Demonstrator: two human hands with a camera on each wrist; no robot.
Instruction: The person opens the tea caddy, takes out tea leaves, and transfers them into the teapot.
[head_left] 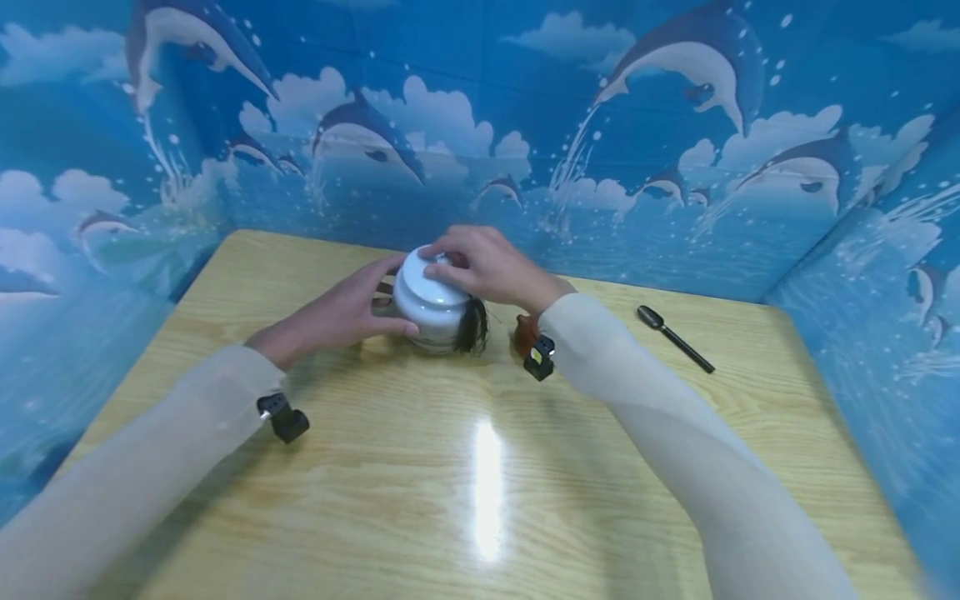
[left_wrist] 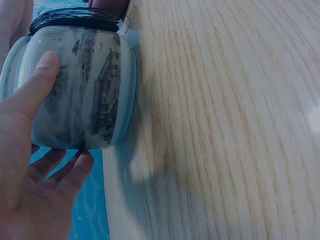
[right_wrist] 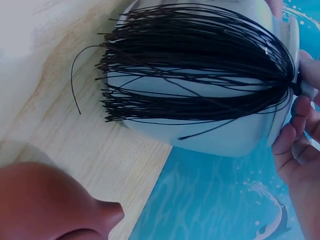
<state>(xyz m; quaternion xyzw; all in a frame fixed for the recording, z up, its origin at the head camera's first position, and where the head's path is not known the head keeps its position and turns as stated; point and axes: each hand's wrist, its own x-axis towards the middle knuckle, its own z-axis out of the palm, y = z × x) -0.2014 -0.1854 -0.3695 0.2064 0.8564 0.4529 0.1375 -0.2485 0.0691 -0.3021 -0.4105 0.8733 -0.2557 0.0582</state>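
A lidded white ceramic jar [head_left: 432,321] with a dark painted scene stands near the table's back edge. My left hand [head_left: 352,302] holds its left side, with the thumb on the front and the fingers behind. The right hand [head_left: 491,265] is on top, thumb and fingers pinching the white lid [head_left: 426,279] near its middle. Against the jar's right side hangs a bundle of thin dark bristles [right_wrist: 200,65], gathered at a neck by the right fingers. Whether those fingers also hold the bundle is hidden.
A brown rounded thing with a short spout [right_wrist: 45,200] sits right of the jar, partly behind the right wrist. Farther right lies a black spoon [head_left: 675,337]. The wooden table [head_left: 390,483] is enclosed by blue dolphin-print cloth [head_left: 480,125] at the back and sides.
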